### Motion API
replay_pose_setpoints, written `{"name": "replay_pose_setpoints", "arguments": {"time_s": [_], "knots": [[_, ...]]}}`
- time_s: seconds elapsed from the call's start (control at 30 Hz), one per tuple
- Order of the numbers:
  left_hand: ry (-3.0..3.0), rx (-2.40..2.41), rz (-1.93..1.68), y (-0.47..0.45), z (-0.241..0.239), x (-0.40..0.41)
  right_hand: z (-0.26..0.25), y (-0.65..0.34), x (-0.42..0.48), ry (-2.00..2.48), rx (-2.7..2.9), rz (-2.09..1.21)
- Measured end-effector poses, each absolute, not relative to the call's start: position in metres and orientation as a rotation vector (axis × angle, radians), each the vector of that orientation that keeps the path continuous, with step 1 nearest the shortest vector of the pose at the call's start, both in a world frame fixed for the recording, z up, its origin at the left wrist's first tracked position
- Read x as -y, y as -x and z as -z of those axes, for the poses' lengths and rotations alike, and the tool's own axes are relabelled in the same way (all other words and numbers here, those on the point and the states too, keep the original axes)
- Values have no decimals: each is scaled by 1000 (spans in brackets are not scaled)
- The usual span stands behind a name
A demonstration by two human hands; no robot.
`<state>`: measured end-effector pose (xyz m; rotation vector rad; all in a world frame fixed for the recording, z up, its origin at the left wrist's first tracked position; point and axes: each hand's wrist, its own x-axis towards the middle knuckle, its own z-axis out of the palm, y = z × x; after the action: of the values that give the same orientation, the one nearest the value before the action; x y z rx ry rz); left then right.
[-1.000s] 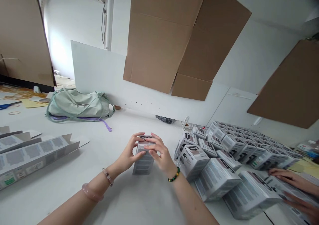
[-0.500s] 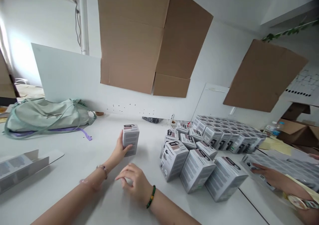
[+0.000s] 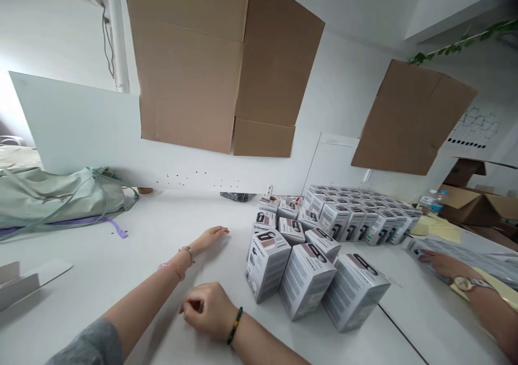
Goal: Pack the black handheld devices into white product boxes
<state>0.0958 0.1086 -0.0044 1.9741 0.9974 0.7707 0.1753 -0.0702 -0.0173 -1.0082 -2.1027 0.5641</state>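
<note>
Grey cloth shows nearest me as my left sleeve (image 3: 91, 346), and a dark-green beaded bracelet (image 3: 234, 326) circles my right wrist. My right hand (image 3: 211, 311) curls loosely over the white tabletop (image 3: 162, 233), a hollow between thumb and fingers. Farther out and apart from it, my left hand (image 3: 208, 239) is bare, its fingers extended; I cannot tell whether it touches the surface. Just right of my hands, grey-and-white printed cardboard boxes (image 3: 269, 265) stand upright in a loose cluster. Well to the right, a co-worker's hand (image 3: 443, 265) wears a wristwatch (image 3: 463, 283). Behind the cluster, similar boxes form a tight block (image 3: 360, 208). Far left lies a pale-green cloth bag (image 3: 60, 195); beyond, brown cardboard sheets (image 3: 190, 74) cover part of the white wall (image 3: 335, 74).
</note>
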Motion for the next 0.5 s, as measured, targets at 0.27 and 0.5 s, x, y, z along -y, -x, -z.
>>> {"name": "replay_pose_setpoints", "arguments": {"time_s": [0.27,0.5], "knots": [[-2086,-1027,-501,39,-36,22,13,-178,86,989,2029,-782],[-1769,-1383,-775,183,-85,175,20,-171,106,963,2068,-1051]]}}
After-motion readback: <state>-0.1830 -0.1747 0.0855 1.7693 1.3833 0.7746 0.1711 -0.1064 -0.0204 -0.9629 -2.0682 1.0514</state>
